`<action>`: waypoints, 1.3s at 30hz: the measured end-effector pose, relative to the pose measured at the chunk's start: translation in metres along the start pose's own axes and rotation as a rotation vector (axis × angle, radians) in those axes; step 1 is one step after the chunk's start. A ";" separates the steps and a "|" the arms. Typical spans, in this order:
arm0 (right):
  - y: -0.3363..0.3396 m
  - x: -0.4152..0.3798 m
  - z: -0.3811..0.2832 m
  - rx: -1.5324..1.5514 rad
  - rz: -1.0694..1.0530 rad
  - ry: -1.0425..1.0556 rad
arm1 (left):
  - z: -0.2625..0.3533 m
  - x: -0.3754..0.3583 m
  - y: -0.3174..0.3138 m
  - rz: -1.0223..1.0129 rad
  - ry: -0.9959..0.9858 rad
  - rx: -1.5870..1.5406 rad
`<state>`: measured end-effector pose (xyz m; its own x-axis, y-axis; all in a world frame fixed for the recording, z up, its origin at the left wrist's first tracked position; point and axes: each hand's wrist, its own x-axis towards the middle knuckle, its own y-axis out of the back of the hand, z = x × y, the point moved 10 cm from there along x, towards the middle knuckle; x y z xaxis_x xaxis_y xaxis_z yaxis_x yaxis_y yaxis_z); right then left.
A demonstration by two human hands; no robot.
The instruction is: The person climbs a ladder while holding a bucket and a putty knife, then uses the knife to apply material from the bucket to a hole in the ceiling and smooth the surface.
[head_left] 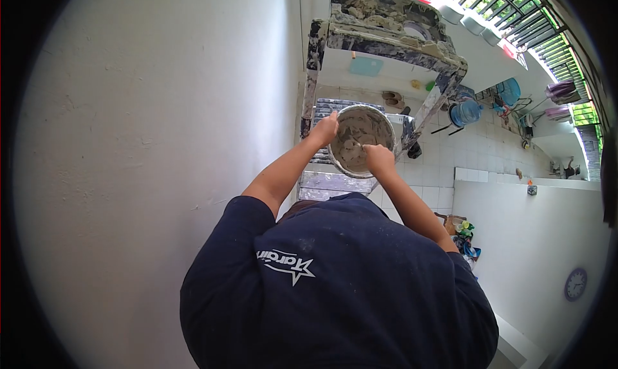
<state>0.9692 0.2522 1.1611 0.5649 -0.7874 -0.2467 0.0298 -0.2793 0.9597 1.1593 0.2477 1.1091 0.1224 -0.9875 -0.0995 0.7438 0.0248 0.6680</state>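
A round bucket [368, 121] holds grey-brown wet material, some of it smeared up its inner wall. My left hand [324, 129] is closed on the bucket's upper left rim. Over the lower right part of the opening, my right hand [378, 158] is closed round the handle of a tool that reaches into the material; most of the tool is hidden. Under and beside the bucket are the slatted steps of a stained ladder [319, 177].
A splattered frame with a crusted top [393, 42] stands ahead. The white wall [161, 111] runs along the left. Shoes [393, 99] and blue water bottles [466, 112] are on the tiled floor side. A clock [575, 284] hangs at the lower right.
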 end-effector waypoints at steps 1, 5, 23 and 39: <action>0.019 0.000 0.007 0.046 -0.025 -0.032 | -0.002 0.003 -0.003 0.010 0.003 0.029; 0.058 -0.002 0.008 0.159 -0.134 -0.108 | -0.015 0.001 -0.012 -0.010 0.058 0.140; -0.042 0.043 -0.003 0.127 -0.423 -0.109 | -0.021 -0.008 -0.011 -0.007 0.151 0.212; 0.024 -0.004 0.055 0.180 0.013 -0.297 | 0.146 -0.112 0.109 0.582 -0.365 0.137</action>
<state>0.9217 0.2186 1.1775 0.2984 -0.9099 -0.2883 -0.1367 -0.3397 0.9305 1.1309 0.3386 1.3007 0.2290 -0.8094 0.5407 0.5315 0.5694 0.6271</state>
